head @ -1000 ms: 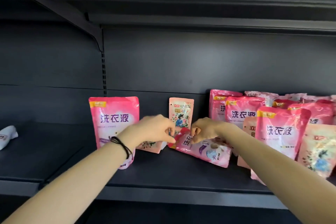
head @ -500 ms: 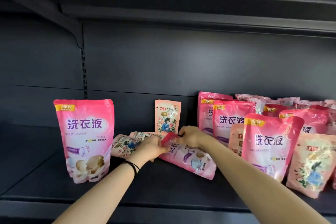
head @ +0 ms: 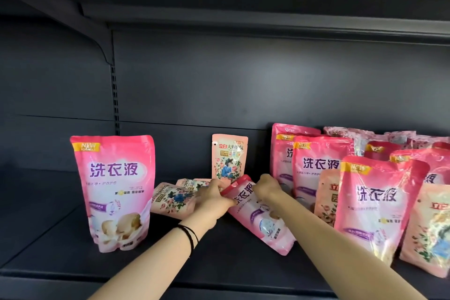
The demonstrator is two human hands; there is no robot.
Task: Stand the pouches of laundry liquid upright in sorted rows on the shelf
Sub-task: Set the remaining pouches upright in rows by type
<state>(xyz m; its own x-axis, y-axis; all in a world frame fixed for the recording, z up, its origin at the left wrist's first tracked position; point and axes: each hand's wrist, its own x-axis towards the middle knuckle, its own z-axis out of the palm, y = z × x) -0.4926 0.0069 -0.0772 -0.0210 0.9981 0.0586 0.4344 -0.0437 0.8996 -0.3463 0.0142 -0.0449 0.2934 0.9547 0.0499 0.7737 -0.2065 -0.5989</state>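
A pink laundry-liquid pouch (head: 261, 218) lies tilted on the dark shelf (head: 60, 246). My left hand (head: 214, 200) grips its upper left edge and my right hand (head: 266, 187) grips its top right corner. One large pink pouch (head: 113, 190) stands upright at the left. A small floral pouch (head: 229, 159) stands against the back panel. Two floral pouches (head: 171, 198) lie flat behind my left hand. At the right several pink and floral pouches (head: 376, 202) stand crowded together.
The shelf's front lip (head: 73, 280) runs along the bottom. A slotted upright (head: 114, 100) and a bracket (head: 97, 36) sit at the back left, with the upper shelf overhead. Bare shelf lies left of the standing pouch.
The view has shifted slightly right and closer. Both hands keep hold of the tilted pink pouch, whose top end has risen a little off the shelf.
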